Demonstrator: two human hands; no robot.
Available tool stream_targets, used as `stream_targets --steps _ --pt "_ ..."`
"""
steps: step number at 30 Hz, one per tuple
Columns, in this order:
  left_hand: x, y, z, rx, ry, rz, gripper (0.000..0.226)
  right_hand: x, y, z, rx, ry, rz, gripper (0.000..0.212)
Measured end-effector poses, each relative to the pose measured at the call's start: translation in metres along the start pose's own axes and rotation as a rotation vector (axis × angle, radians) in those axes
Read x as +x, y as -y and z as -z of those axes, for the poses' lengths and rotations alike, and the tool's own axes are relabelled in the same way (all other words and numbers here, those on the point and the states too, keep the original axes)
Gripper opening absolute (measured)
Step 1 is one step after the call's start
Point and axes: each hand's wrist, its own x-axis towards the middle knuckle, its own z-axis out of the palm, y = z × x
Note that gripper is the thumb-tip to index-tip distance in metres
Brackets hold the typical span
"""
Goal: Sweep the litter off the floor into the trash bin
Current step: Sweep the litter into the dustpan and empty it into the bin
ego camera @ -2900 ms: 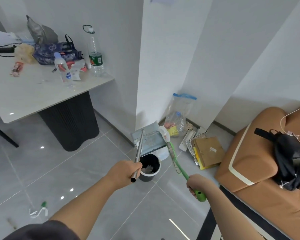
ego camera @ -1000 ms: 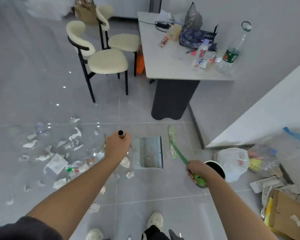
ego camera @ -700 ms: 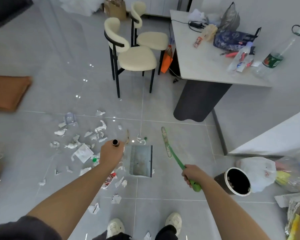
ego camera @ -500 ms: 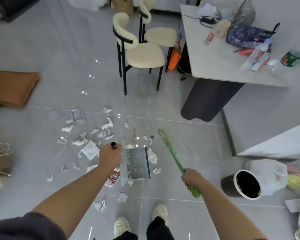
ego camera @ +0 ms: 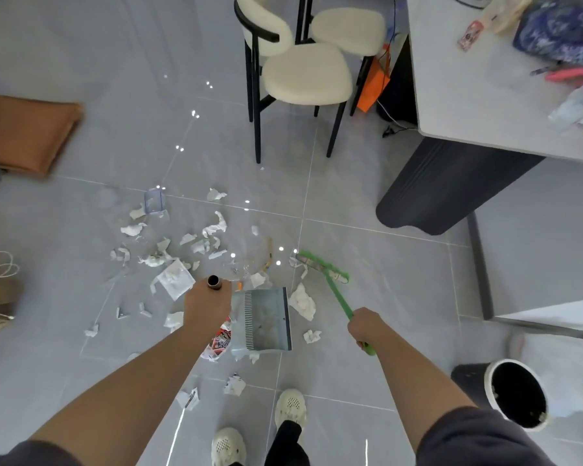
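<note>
My left hand (ego camera: 206,306) grips the metal handle (ego camera: 213,282) of a grey dustpan (ego camera: 262,320) that sits on the floor amid the litter. My right hand (ego camera: 367,326) grips the green broom handle (ego camera: 339,299); the broom head (ego camera: 322,266) rests on the tiles just beyond the pan. Torn white paper scraps (ego camera: 174,279) and a red printed wrapper (ego camera: 220,343) lie scattered left of and around the pan. A crumpled tissue (ego camera: 303,301) lies between pan and broom. The black trash bin (ego camera: 515,393) with a white rim stands at the lower right.
Two cream chairs (ego camera: 305,74) with black legs stand ahead, beside a white table (ego camera: 485,92) on a dark pedestal (ego camera: 451,186). A brown cushion (ego camera: 27,136) lies at the far left. A white plastic bag (ego camera: 566,364) sits behind the bin. My shoes (ego camera: 290,406) are at the bottom.
I turned away from the bin corner toward the litter. The dustpan came down from over the bin onto the floor, and the broom head swung round beyond it.
</note>
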Motion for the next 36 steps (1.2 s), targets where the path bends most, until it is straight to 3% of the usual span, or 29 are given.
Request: stream_targets --steps 5,8,13,19,21,27,36 --pt "0.026 -0.009 -0.012 0.009 -0.019 0.019 0.043 0.05 0.033 0.017 -0.13 0.011 0.04 0.026" --pt "0.033 -0.012 -0.014 0.009 -0.022 0.013 0.051 0.069 0.049 0.03 -0.14 0.061 0.03 0.014" --pt "0.041 -0.013 -0.008 -0.019 -0.037 0.014 0.047 0.075 0.046 0.025 -0.157 0.129 -0.059 0.015" --pt "0.043 -0.024 0.014 -0.015 -0.018 0.031 0.036 0.032 0.021 -0.003 -0.34 0.112 -0.008 0.025" --pt "0.046 -0.024 0.023 0.016 0.002 0.027 0.035 0.015 0.016 -0.01 -0.352 0.108 -0.011 0.017" --pt "0.059 -0.011 0.06 0.092 0.123 -0.016 0.037 -0.041 0.001 -0.053 -0.231 0.053 -0.099 0.013" --pt "0.08 0.028 0.121 0.169 0.268 -0.154 0.041 -0.101 0.011 -0.16 0.231 0.022 -0.269 0.023"
